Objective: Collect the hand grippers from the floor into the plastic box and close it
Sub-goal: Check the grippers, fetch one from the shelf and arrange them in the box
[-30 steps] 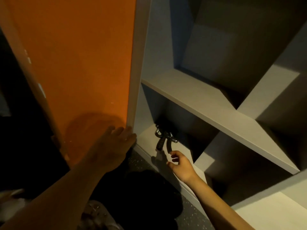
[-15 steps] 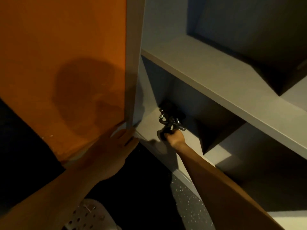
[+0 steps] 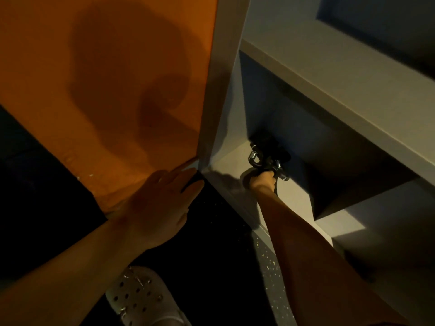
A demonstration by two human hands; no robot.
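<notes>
Standing on dark speckled floor (image 3: pixel 211 243): one grey shelf unit (image 3: pixel 329 74), one orange panel (image 3: pixel 106 78), dim light. Hand grippers (image 3: pixel 268 161) (two coils counted) are gripped by right hand (image 3: pixel 261 182) on bottom board; left hand (image 3: pixel 160 208) is laid flat, fingers straight, at panel's lower edge.

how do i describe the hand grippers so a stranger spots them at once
Start at the orange panel on the left; right beside it stands a grey shelf unit. In its lowest compartment, at the shadowed back corner, lie the hand grippers, held by the right hand. Against the plain grey boards they show black handles and shiny coiled springs.
</notes>
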